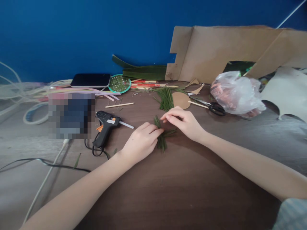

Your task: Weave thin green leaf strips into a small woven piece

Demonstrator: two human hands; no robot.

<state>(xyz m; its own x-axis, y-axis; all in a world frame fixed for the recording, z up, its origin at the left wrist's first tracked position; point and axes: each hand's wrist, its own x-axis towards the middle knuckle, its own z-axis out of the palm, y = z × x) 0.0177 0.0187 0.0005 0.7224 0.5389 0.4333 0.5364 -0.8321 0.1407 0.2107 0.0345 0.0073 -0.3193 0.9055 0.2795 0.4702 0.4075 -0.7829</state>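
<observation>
A small bundle of thin green leaf strips [162, 140] lies crossed on the brown table [182, 185]. My left hand [141, 142] rests on the table with its fingers curled and pinching the strips from the left. Reaching in from the right, my right hand [184, 123] has its fingertips pressed together on the same strips at their top. A loose pile of more green strips [166, 98] lies just behind the hands.
A black glue gun [105, 126] with its cord lies left of my hands. Scissors [214, 107], a round cardboard piece [181, 100] and a plastic bag [236, 93] sit at the right. Cardboard sheets [216, 52], long leaves [144, 72], a phone [91, 80] and wooden sticks [120, 104] lie behind.
</observation>
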